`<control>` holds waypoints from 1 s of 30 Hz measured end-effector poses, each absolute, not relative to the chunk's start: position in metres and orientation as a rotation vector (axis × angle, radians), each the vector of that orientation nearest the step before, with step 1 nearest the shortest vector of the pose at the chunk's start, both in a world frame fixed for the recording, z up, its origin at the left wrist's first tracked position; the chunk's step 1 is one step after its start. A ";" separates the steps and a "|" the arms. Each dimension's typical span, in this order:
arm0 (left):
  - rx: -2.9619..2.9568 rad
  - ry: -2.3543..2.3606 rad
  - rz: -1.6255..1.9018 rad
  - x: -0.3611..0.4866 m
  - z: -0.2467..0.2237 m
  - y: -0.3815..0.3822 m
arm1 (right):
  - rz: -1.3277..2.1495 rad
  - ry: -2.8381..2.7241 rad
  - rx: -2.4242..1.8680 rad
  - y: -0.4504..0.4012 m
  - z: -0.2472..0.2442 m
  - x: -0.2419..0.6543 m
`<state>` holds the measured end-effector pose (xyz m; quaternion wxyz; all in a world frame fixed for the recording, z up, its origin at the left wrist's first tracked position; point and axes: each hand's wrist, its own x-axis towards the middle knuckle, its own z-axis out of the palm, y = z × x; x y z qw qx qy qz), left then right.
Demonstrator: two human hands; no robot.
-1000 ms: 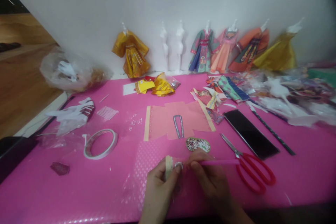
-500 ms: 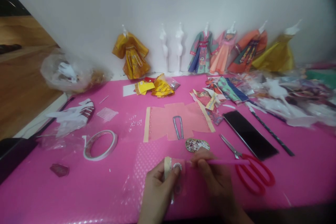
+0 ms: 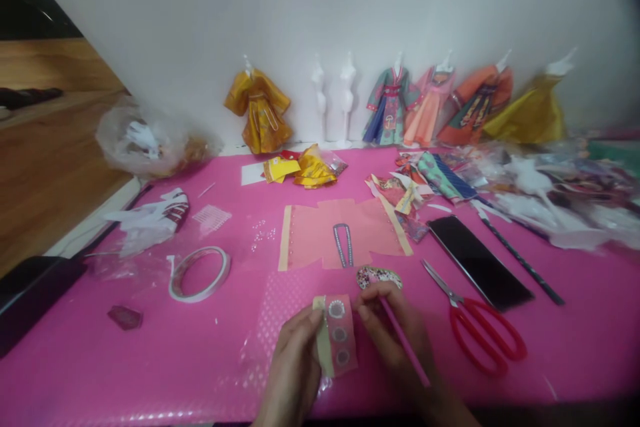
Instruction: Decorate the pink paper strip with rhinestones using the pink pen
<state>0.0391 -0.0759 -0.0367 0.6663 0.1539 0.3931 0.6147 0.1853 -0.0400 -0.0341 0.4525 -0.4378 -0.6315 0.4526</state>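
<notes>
The left hand [image 3: 295, 360] pinches the strip [image 3: 330, 347] by its left edge at the table's [image 3: 165, 367] 6 o'clock; the right hand [image 3: 390, 337] grasps a pen [image 3: 410, 352] at the strip's 3 o'clock. The top disc [image 3: 337, 309] appears bead-ringed; the middle disc [image 3: 340, 334] and bottom disc [image 3: 343, 356] seem to lack rings. Surrounding the strip: dish [image 3: 380, 275] at 1 o'clock, cloth [image 3: 313, 233] at 12, scissors [image 3: 455, 299] at 3, tape [image 3: 176, 285] at 10.

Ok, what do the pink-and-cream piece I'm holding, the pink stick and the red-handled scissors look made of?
Small pink-and-cream rectangular piece: matt cloth or paper, flat and dull; can't tell which.
Slim pink stick: probably smooth plastic, evenly coloured.
Red-handled scissors: greyish metal blades, slight sheen; handles likely plastic, solid red.
</notes>
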 end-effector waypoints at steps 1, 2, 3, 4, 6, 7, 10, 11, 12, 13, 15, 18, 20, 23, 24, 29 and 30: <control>0.353 0.887 1.394 0.039 -0.037 -0.076 | 1.146 -1.556 -1.067 -0.040 -0.035 0.185; 0.362 0.887 1.393 0.039 -0.037 -0.076 | 1.173 -1.546 -1.052 -0.040 -0.035 0.186; 0.372 0.887 1.388 0.039 -0.037 -0.077 | 1.197 -1.533 -1.036 -0.040 -0.036 0.186; 0.384 0.888 1.383 0.039 -0.036 -0.077 | 1.214 -1.519 -1.023 -0.040 -0.036 0.186; 0.408 0.898 1.373 0.040 -0.036 -0.078 | 1.226 -1.499 -1.007 -0.040 -0.036 0.185; 0.419 0.907 1.371 0.040 -0.036 -0.079 | 1.225 -1.492 -1.004 -0.040 -0.035 0.185; 0.449 0.935 1.364 0.040 -0.034 -0.079 | 1.235 -1.467 -1.004 -0.040 -0.033 0.184; 0.459 0.939 1.362 0.040 -0.032 -0.078 | 1.239 -1.458 -1.004 -0.041 -0.032 0.184; 0.471 0.938 1.357 0.041 -0.030 -0.078 | 1.241 -1.450 -1.006 -0.041 -0.032 0.183; 0.484 0.935 1.352 0.041 -0.027 -0.077 | 1.243 -1.443 -1.006 -0.041 -0.032 0.183; 0.514 0.924 1.335 0.041 -0.020 -0.077 | 1.241 -1.432 -1.007 -0.041 -0.033 0.182; 0.554 0.912 1.305 0.042 -0.015 -0.078 | 1.227 -1.420 -1.012 -0.040 -0.034 0.182; 0.551 0.899 1.278 0.042 -0.017 -0.079 | 1.218 -1.418 -1.014 -0.040 -0.035 0.182; 0.517 0.940 1.254 0.042 -0.026 -0.081 | 1.223 -1.416 -1.016 -0.041 -0.035 0.184; 0.511 0.963 1.254 0.042 -0.029 -0.081 | 1.229 -1.414 -1.014 -0.041 -0.035 0.184; 0.500 1.039 1.268 0.042 -0.034 -0.081 | 1.266 -1.408 -0.982 -0.041 -0.034 0.184; 0.499 1.047 1.269 0.042 -0.034 -0.081 | 1.270 -1.406 -0.977 -0.041 -0.033 0.184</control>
